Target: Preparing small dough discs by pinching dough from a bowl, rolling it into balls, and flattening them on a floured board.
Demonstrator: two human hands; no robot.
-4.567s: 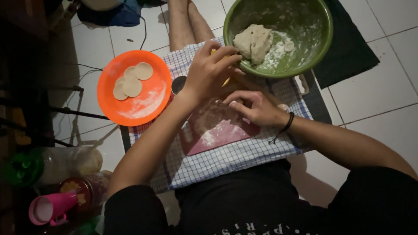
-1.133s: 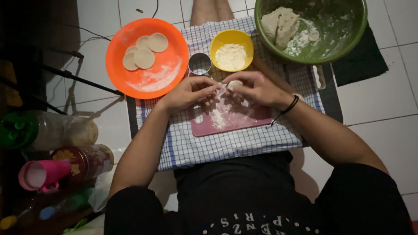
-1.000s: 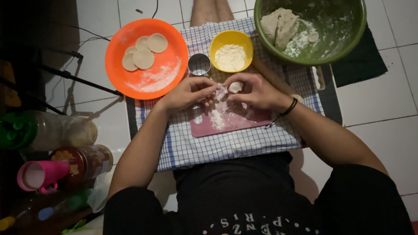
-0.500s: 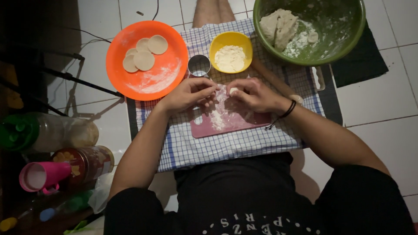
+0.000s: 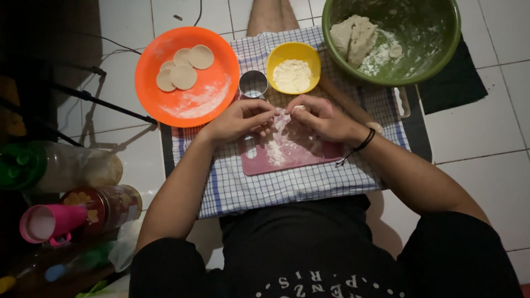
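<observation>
Dough bit (image 5: pixel 298 108) mostly hidden btwn fingers; left hand (image 5: pixel 240 118) & right hand (image 5: pixel 323 117) seemingly pinch it over floured board (image 5: pixel 292 154). Green bowl (image 5: pixel 436 60): dough lump; yellow bowl (image 5: pixel 280 55): flour; orange plate (image 5: pixel 221 72): discs.

Dim indoor light falls brightest on the white floor tiles (image 5: pixel 486 138); the left edge sinks into soft, murky shadow.

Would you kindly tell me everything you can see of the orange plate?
The orange plate is round, shallow and looks like plastic, with a raised rim. It lies flat on the white tiled floor, its right edge overlapping the checked cloth and close beside a small metal ring cutter. Four flat round dough discs lie overlapping in its upper part, and white flour is smeared across its lower right. Neither hand touches it.
</observation>
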